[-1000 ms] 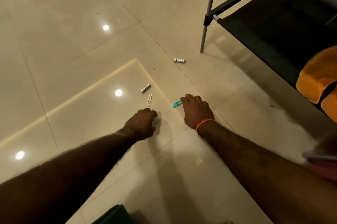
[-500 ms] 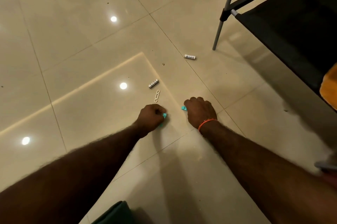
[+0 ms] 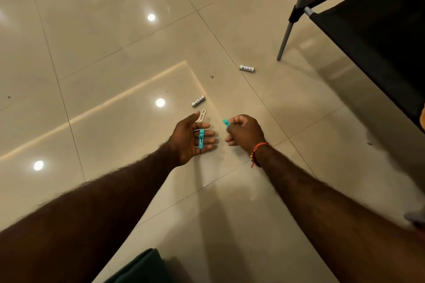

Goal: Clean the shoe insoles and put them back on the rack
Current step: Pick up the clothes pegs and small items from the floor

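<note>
My left hand (image 3: 192, 138) is turned palm up just above the floor, fingers straight, and a teal plastic clip piece (image 3: 201, 140) lies across them. My right hand (image 3: 245, 129) is beside it, fingers curled, pinching a second teal clip piece (image 3: 226, 122) that sticks out toward the left hand. The black fabric shoe rack (image 3: 377, 27) with grey metal legs stands at the upper right. No insoles are in view.
On the glossy beige tile floor lie a white clip piece (image 3: 202, 115) just beyond my left fingers and two small white cylinders (image 3: 198, 101) (image 3: 247, 68). An orange item (image 3: 422, 117) peeks in at the right edge. Dark green cloth (image 3: 140, 269) shows at the bottom.
Both hands have lifted off the floor with the teal pieces. The left hand turned palm up and opened, showing its piece. The view shifted left, away from the rack.
</note>
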